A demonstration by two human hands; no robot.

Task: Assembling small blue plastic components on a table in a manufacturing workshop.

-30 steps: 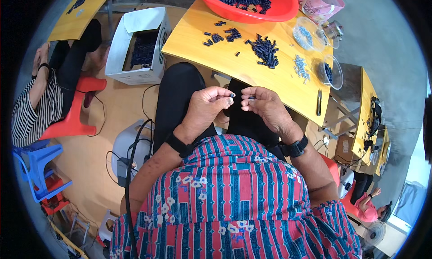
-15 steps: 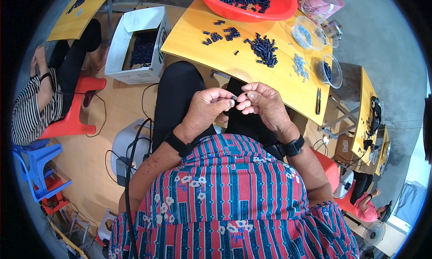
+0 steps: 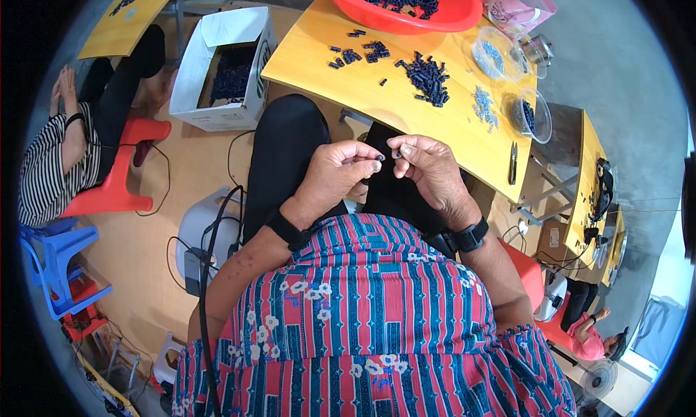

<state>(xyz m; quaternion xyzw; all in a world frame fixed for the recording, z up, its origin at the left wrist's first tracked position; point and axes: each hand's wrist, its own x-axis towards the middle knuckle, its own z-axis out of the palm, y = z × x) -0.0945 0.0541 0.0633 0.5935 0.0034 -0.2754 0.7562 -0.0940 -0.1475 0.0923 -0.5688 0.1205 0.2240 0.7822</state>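
Above my lap, just off the table's near edge, my left hand (image 3: 335,172) pinches a small dark cylindrical piece (image 3: 380,158) between thumb and forefinger. A short gap away, my right hand (image 3: 429,172) is also closed in a pinch. A tiny dark thing shows at its fingertips, too small to name. Beyond the hands, a pile of dark blue cylindrical pieces (image 3: 428,80) lies on the yellow table (image 3: 326,76), with smaller groups of them to its left. Small shiny light-coloured parts (image 3: 484,107) are spread to the right of the pile.
A red basin (image 3: 435,24) of dark pieces stands at the table's far side. Clear tubs (image 3: 538,123) and dark tweezers (image 3: 513,163) are at the right. A white box (image 3: 217,118) sits at the left. Another person (image 3: 61,156) sits far left on a red stool (image 3: 119,192).
My right hand has drawn slightly away from the left, and a gap now shows between their fingertips. The left hand keeps its pinch on the dark piece.
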